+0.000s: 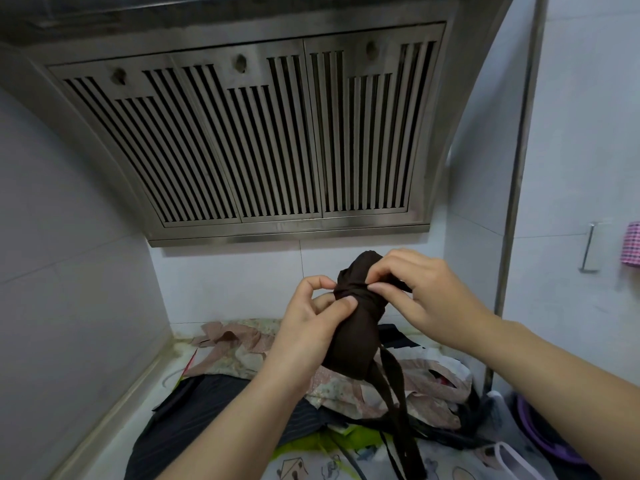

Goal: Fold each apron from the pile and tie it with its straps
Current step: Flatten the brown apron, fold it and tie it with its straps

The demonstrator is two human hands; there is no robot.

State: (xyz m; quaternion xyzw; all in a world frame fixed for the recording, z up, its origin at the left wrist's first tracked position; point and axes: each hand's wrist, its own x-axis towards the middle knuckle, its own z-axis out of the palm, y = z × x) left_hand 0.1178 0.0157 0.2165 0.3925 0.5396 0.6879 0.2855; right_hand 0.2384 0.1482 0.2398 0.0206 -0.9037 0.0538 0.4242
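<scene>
A dark brown apron [356,337] is rolled into a tight upright bundle and held in the air above the pile. My left hand [308,327] grips the bundle's middle from the left, thumb pressed on the strap wound round it. My right hand [415,292] pinches the wound strap near the bundle's top from the right. Two loose brown strap ends [398,410] hang down from the bundle's lower end. Below lies the pile of aprons [346,393]: floral beige, dark striped, and a light printed one at the front.
A steel range hood [249,140] with slotted filters hangs close above and behind. Tiled walls close in on the left and back. A steel pipe [516,188] runs down the right. A pink checked cloth [632,247] hangs at the far right, and a purple basin [547,434] sits low right.
</scene>
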